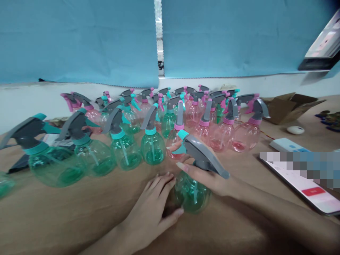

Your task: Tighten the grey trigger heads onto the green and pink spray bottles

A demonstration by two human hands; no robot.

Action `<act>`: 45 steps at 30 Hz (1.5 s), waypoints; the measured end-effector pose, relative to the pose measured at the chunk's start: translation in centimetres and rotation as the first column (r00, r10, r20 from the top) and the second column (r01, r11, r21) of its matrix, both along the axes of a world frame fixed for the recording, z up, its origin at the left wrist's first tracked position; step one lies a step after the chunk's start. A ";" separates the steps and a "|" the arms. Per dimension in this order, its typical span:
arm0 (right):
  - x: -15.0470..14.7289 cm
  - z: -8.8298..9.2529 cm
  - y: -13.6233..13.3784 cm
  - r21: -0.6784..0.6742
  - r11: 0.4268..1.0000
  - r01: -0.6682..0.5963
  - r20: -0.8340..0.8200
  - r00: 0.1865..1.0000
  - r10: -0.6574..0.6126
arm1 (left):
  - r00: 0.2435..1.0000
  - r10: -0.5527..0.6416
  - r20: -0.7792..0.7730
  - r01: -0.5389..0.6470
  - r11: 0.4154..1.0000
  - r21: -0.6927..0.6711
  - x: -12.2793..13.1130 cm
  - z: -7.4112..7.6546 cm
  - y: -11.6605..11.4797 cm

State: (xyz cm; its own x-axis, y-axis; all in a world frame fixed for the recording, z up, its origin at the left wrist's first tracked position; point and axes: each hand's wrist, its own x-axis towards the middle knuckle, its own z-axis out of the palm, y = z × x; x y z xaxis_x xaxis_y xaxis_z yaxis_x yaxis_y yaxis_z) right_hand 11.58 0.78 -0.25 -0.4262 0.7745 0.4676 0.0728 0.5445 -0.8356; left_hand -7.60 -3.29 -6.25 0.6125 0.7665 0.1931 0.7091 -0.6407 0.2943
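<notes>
A green spray bottle with a grey trigger head and teal nozzle stands on the brown table in front of me. My left hand cups the bottle's round body from the left, thumb against its lower side. My right hand wraps around the neck just under the grey trigger head. Behind it stand several green spray bottles on the left and several pink spray bottles on the right, all with grey trigger heads.
The brown table runs to a white ledge under blue curtains. A phone with a red button lies at the right, a white remote and a white puck behind it. An open cardboard box sits at the back right.
</notes>
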 end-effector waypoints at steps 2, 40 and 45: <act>0.0 -0.1 0.0 -0.001 1.000 0.006 0.016 1.000 -0.006 | 1.000 0.003 0.002 -0.003 1.000 -0.001 0.0 0.0 0.0; 0.4 -0.2 0.0 0.021 0.999 0.049 -0.018 0.999 -0.048 | 1.000 0.004 -0.031 -0.004 1.000 -0.011 0.0 0.3 -0.1; -0.2 -0.2 0.2 -0.007 0.999 0.043 -0.033 0.999 -0.043 | 0.999 0.010 -0.032 -0.011 0.999 -0.039 0.1 0.5 -0.1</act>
